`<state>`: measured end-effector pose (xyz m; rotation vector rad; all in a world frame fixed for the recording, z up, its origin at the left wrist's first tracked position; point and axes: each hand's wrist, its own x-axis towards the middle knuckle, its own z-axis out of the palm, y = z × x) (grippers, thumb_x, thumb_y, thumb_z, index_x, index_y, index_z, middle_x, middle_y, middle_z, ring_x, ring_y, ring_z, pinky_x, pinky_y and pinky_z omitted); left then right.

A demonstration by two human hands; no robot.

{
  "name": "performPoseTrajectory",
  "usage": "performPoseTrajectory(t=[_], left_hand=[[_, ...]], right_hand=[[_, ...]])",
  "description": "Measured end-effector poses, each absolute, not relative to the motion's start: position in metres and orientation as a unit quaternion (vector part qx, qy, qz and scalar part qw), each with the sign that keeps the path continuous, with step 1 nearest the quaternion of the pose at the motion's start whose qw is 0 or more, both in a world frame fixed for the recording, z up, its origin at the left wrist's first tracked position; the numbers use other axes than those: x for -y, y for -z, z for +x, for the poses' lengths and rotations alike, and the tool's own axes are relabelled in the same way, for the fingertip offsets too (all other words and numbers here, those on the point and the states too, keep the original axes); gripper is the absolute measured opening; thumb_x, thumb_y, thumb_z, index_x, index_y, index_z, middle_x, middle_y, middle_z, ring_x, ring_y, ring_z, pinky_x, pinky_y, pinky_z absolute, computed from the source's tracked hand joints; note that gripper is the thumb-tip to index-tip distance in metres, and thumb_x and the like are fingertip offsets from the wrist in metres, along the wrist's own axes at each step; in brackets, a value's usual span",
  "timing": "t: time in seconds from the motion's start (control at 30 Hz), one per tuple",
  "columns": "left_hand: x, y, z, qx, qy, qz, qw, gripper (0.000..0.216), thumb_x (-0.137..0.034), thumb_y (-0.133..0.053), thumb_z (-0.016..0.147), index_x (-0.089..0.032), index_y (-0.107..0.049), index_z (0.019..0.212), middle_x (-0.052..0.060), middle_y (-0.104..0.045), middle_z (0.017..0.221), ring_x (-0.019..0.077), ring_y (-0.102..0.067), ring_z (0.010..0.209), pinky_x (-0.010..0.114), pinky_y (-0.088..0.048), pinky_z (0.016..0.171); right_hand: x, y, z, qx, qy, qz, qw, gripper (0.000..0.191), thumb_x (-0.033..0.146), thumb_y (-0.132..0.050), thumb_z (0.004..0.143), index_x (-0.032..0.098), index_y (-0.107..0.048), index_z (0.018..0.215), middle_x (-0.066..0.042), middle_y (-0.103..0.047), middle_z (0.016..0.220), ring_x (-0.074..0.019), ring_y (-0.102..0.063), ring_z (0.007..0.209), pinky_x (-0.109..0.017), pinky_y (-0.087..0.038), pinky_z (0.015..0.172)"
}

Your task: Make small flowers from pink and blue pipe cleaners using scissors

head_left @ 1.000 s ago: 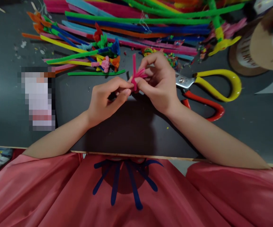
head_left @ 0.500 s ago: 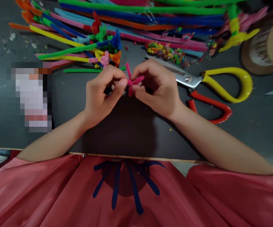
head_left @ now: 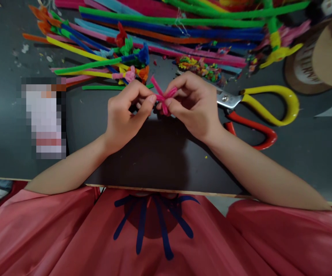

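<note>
The person's left hand (head_left: 125, 117) and right hand (head_left: 197, 109) are just beside each other over the middle of the desk (head_left: 143, 163), both clamped on a small bright pink pipe-cleaner piece (head_left: 164, 98). The left hand pinches its left side between thumb and finger; the right hand grips its right side, with the thumb in front. Its strands fan out between the fingertips, 1 of them pointing far and left.

Partly behind the right hand lie scissors (head_left: 228, 99), with a yellow handle on the far side and a red handle on the near side. Just beyond the hands is a pile of multicoloured clippings (head_left: 198, 67). Far left of the left hand, a short green pipe cleaner (head_left: 98, 87) lies near a cluster of pipe-cleaner flowers (head_left: 133, 57) in red, green, blue, orange and pink. A pixelated object (head_left: 45, 119) sits to the left.

Long pipe cleaners (head_left: 166, 30) stretch across the far side. At far right, a green and yellow pipe-cleaner shape (head_left: 280, 53) lies near a spool (head_left: 331, 63). On the near side, the person wears a red garment (head_left: 76, 234) with dark blue stripes.
</note>
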<state>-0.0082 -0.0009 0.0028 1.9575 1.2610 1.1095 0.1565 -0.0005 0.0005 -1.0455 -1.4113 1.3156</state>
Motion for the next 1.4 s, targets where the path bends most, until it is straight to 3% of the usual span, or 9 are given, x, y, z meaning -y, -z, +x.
performPoseTrajectory(t=[0.5,0.87,1.0,1.17,1.4], left_hand=[[0.004,-0.009,-0.007,-0.435,-0.399,0.779,0.212,0.026,-0.031,-0.045,0.089,-0.018,-0.05,0.067,-0.005,-0.045,0.055,0.0018,-0.038,0.047,0.018,-0.033,0.05],[0.011,-0.009,-0.005,-0.368,-0.291,0.882,0.042,0.019,-0.024,-0.035,0.09,-0.019,-0.051,0.081,-0.002,-0.054,0.065,0.0084,-0.053,0.061,0.024,-0.033,0.06],[0.01,-0.011,-0.006,-0.372,-0.277,0.882,0.088,0.02,-0.025,-0.033,0.091,-0.019,-0.05,0.082,0.0,-0.053,0.068,0.0097,-0.054,0.065,0.024,-0.036,0.062],[0.01,-0.015,-0.004,-0.409,-0.308,0.842,0.174,0.022,-0.031,-0.043,0.089,-0.019,-0.045,0.071,-0.003,-0.045,0.06,0.0049,-0.041,0.053,0.022,-0.033,0.054],[0.004,-0.006,-0.005,-0.478,-0.362,0.762,0.243,0.024,-0.032,-0.048,0.089,-0.019,-0.048,0.068,-0.005,-0.043,0.057,0.0024,-0.038,0.051,0.02,-0.033,0.052]], right_hand=[[0.001,-0.001,0.156,0.567,-0.532,-0.434,0.456,0.019,0.03,-0.065,0.079,0.021,-0.05,0.074,0.005,-0.055,0.058,-0.0069,-0.054,0.053,-0.023,-0.043,0.049],[0.001,-0.002,0.156,0.593,-0.515,-0.447,0.428,0.01,0.016,-0.06,0.076,0.019,-0.051,0.077,0.005,-0.052,0.063,-0.0037,-0.047,0.055,-0.018,-0.036,0.049],[0.003,-0.003,0.156,0.612,-0.501,-0.448,0.416,0.009,0.018,-0.06,0.077,0.019,-0.052,0.079,0.005,-0.053,0.065,-0.0042,-0.048,0.057,-0.019,-0.039,0.052],[0.001,-0.002,0.156,0.617,-0.484,-0.439,0.438,0.011,0.021,-0.062,0.079,0.02,-0.051,0.081,0.005,-0.053,0.067,-0.0048,-0.049,0.058,-0.02,-0.04,0.052],[-0.001,0.0,0.157,0.608,-0.515,-0.398,0.455,0.03,0.04,-0.068,0.076,0.022,-0.048,0.089,0.004,-0.053,0.074,-0.0062,-0.05,0.063,-0.02,-0.043,0.052]])
